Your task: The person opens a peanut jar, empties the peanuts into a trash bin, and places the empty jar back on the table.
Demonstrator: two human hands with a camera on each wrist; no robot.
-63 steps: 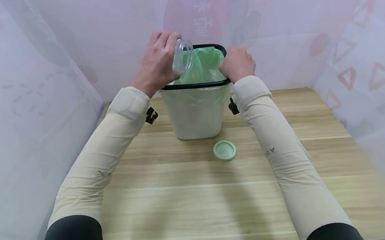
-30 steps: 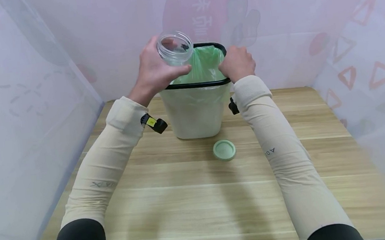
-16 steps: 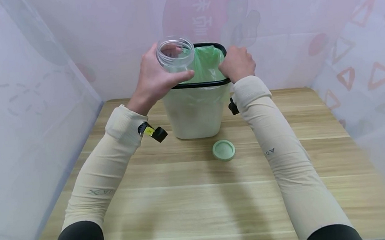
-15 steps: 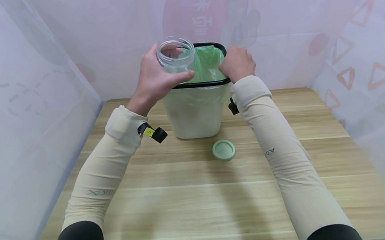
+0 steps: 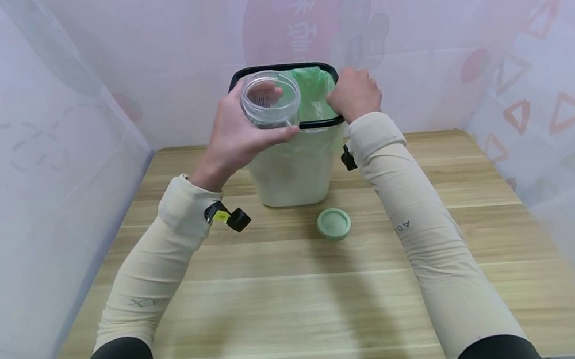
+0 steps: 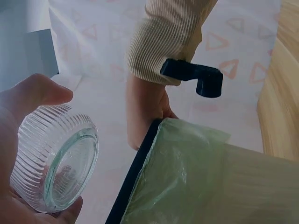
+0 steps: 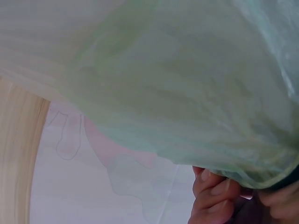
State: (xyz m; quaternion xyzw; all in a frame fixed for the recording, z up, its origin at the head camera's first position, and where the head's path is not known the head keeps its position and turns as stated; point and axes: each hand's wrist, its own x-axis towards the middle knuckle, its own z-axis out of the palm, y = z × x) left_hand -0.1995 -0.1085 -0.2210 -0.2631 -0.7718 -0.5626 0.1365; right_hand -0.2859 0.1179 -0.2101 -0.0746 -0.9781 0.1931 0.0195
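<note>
A clear ribbed glass jar (image 5: 271,103) without a lid is gripped in my left hand (image 5: 237,129), thumb in front and fingers behind it. Its mouth faces up and toward me, and I see nothing inside. It is in front of the left part of a pale trash can (image 5: 294,170) with a black rim and a green bag (image 5: 313,93) lining it. My right hand (image 5: 355,93) grips the can's right rim; in the right wrist view its fingertips (image 7: 219,189) curl under the bag's edge. A round green lid (image 5: 334,224) lies on the table before the can.
The wooden table (image 5: 290,312) spans the space beneath both arms. Printed white sheets (image 5: 180,39) hang behind it and at both sides. Each wrist carries a small black camera mount (image 5: 234,216).
The left hand has turned the jar from tipped over the can to mouth up, then lowered it toward me. The right hand stays on the rim; can and lid hold their places.
</note>
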